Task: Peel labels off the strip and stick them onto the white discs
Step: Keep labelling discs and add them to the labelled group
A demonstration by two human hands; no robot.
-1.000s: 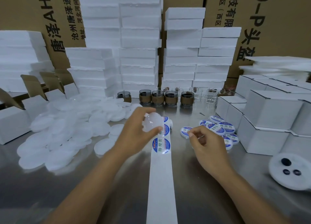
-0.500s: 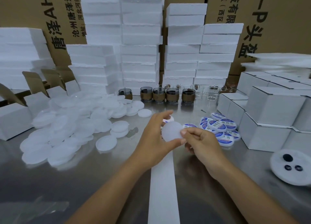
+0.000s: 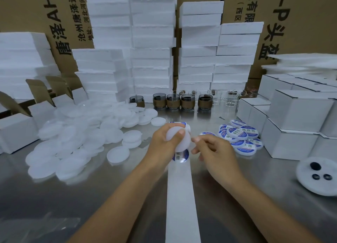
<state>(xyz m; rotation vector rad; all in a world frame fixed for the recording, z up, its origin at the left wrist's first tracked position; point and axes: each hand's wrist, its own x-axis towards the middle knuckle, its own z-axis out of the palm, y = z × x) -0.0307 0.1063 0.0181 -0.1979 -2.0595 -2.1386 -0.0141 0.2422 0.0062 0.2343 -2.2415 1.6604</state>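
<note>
Contact between the right hand point(image 3: 213, 151) and the white disc point(image 3: 182, 142) had ended since half a second earlier. Then its fingertips lay on the disc; now they stood just beside the disc's right edge, curled and blurred, so I cannot tell whether they pinched anything. The left hand point(image 3: 161, 145) kept its grip on the disc, thumb across the face, holding it above the far end of the strip point(image 3: 181, 197). A blue-and-white label point(image 3: 180, 156), hidden before, showed on the strip just under the disc. The strip ran down the steel surface point(image 3: 118, 197) towards the viewer. Labelled discs point(image 3: 237, 134) lay piled to the right and the plain discs point(image 3: 78, 133) were heaped to the left.

The print on the labels was too small to read. The left carton point(image 3: 69, 24) bore sideways "AH", "唐泽", "沧州唐泽通" and "地址:". The right carton point(image 3: 295, 24) showed "技有限", "(西区" and "–P头盔".
</note>
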